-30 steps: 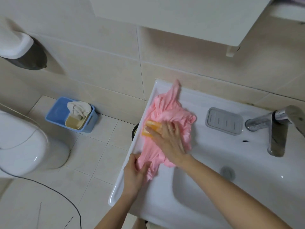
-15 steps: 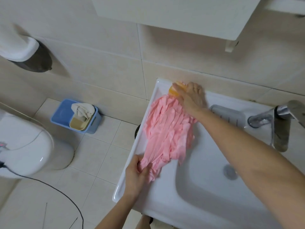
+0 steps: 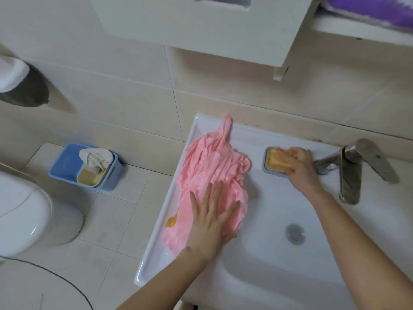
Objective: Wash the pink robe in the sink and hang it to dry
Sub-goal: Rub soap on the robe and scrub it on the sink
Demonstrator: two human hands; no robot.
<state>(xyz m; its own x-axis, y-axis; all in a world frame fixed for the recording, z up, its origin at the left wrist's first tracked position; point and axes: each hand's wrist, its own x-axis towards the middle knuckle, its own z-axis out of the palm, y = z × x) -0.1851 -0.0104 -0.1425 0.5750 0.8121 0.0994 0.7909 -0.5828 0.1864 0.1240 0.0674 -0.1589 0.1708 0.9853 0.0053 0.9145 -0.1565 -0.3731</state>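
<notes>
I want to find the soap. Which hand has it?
The right hand, by the tap: it grips the orange soap in the grey dish. The left hand lies flat on the pink robe.

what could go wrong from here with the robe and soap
1. The pink robe lies bunched on the left ledge of the sink, held only by the flat left hand; it could slide off to the floor.
2. The soap bar, likely slick, could slip from the right hand over the soap dish.
3. The orange smear by the robe might go unrinsed.
</notes>
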